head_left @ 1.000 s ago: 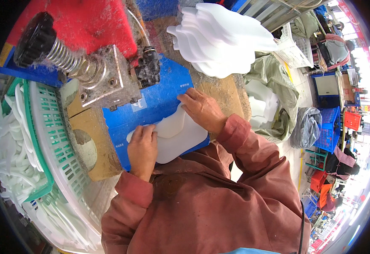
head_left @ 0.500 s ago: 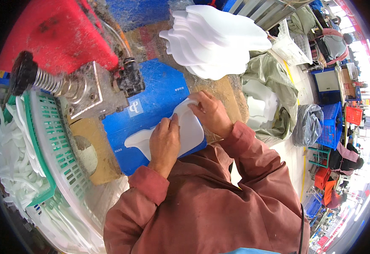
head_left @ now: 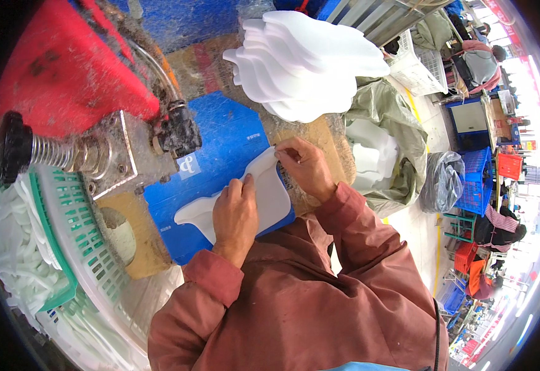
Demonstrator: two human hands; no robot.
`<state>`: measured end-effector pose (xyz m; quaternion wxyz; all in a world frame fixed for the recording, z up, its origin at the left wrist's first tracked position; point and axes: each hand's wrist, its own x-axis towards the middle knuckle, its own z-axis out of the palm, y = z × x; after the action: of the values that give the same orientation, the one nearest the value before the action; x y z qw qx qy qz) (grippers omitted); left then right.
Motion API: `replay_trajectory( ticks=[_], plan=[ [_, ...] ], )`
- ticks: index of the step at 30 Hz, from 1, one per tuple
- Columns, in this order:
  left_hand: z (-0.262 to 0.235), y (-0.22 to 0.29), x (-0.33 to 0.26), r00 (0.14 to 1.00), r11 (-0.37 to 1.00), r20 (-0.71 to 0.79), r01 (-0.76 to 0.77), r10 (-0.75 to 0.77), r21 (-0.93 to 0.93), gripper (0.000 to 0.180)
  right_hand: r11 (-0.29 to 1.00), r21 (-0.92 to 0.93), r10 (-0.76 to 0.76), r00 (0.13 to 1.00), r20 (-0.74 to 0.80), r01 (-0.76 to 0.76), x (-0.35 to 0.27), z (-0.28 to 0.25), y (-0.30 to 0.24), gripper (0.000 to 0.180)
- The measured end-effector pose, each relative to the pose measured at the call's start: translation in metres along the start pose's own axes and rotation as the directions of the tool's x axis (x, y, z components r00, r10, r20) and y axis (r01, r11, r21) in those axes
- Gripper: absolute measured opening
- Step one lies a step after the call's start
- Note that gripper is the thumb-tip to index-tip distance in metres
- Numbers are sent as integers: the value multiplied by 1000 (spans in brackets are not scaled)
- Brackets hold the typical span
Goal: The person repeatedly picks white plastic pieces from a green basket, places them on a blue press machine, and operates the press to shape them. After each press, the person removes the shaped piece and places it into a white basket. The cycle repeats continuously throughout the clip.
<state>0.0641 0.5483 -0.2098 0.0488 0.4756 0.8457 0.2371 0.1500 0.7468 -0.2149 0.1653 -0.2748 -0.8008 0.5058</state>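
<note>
— Holding anything, those two hands?

— Both are on the same thing: a flat white foam cutout (head_left: 264, 198) with a curved, flared outline. It lies on the blue board (head_left: 223, 139) at the front of the workbench, just ahead of the person's chest.

— How does each one grip it?

— The left hand (head_left: 234, 213) lies over the middle of the cutout, fingers curled down onto it and closed around its near edge. The right hand (head_left: 304, 166) pinches the far upper corner between thumb and fingertips.

— What is around them?

— Beyond the right hand, a tall stack of white foam pieces (head_left: 304, 65) sits on the bench. To the left of the blue board stands a grimy metal press block (head_left: 118, 157) with a coil spring and a black knob (head_left: 13, 145), under a red machine body (head_left: 60, 68). A green plastic basket (head_left: 66, 235) of white foam offcuts sits at the left. A grey-green sack (head_left: 387, 148) holding more white pieces stands at the right.
</note>
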Motion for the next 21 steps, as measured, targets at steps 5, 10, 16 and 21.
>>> replay_trajectory(
  ticks=[5,10,16,21],
  plan=[
    [2,-1,0,1000,1000,-12,3,-4,-19,38,991,-110,-81,997,5,81,5,-2,-2,9],
    [2,-1,-1,1000,1000,-18,-4,4,-11,38,987,-133,-94,995,17,96,9,-2,-4,10],
    [0,1,1,1000,1000,-17,2,-2,1,38,980,-188,-59,998,23,62,13,0,-2,13],
    [8,-2,-4,998,1000,-58,11,-12,-21,44,965,-258,-26,997,68,43,19,-3,8,15]
  ],
)
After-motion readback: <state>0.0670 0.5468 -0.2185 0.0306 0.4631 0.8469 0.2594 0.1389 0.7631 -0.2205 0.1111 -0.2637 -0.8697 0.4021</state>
